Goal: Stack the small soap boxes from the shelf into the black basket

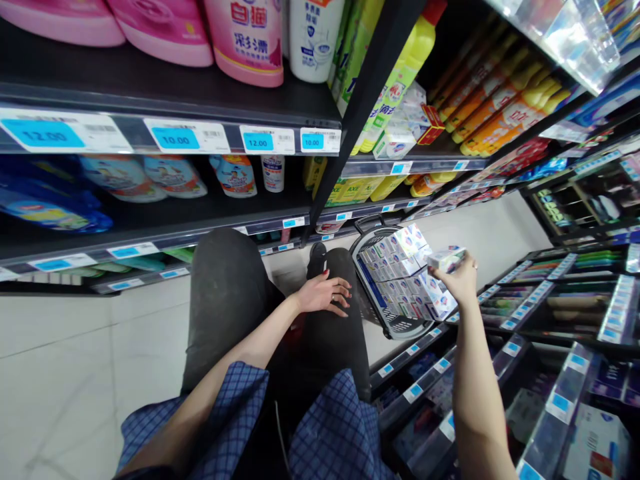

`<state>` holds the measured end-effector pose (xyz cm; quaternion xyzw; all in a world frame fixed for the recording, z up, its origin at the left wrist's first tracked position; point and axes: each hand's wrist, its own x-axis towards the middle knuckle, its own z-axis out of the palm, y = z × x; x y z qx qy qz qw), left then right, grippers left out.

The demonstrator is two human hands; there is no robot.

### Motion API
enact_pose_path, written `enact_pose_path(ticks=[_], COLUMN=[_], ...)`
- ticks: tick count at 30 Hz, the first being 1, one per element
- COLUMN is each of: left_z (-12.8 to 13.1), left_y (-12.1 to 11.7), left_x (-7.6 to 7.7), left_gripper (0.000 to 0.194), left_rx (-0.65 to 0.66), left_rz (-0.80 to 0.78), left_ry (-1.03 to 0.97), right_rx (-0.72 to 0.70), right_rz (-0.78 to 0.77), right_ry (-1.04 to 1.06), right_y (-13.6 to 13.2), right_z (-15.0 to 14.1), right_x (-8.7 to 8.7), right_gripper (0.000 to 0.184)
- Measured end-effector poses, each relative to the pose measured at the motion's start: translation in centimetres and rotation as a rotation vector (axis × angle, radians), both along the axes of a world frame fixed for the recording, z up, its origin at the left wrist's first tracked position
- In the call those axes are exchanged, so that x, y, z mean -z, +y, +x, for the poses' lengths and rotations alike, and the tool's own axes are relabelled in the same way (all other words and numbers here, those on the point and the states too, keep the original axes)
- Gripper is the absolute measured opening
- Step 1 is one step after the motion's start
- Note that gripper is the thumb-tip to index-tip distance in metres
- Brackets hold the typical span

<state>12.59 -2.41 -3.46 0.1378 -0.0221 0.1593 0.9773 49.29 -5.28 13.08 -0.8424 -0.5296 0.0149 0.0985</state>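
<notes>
At the far left, a dark shelf (165, 80) carried pink bottles (250, 40), with price tags along its edge. Right of it, the left hand (327, 293) lay palm down over the right knee (335, 267), its fingers loosely spread and holding nothing. Beyond that hand, just past the knee, a grey basket (369, 303) stood on the pale floor (500, 223), packed with rows of small white boxes (400, 260). Farther right, a single white box (445, 258) was in the right hand (464, 277), partly closed, thumb and fingers gripping its sides. That box was above the basket's right side, near the packed boxes and well apart from the left hand; whether it touched them could not be told. At the far right, lower shelves (545, 307) held packaged goods.
</notes>
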Motion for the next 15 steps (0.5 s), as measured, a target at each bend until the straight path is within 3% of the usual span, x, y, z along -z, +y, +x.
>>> enact_pose_path(ticks=[5,15], left_z=[0.0,-0.2], left_y=[0.0,0.2], left_x=[-0.1,-0.2], left_gripper=[0.064,0.064], left_rx=[-0.007,-0.017], left_rz=[-0.025,-0.067], left_ry=[-0.008,-0.025], right_rx=[-0.073,-0.029], right_rz=[-0.210,-0.493], right_ry=[-0.127,-0.226], right_y=[2.5,5.1], right_z=[2.4,2.7], right_x=[2.3,4.8], right_gripper=[0.104,0.097])
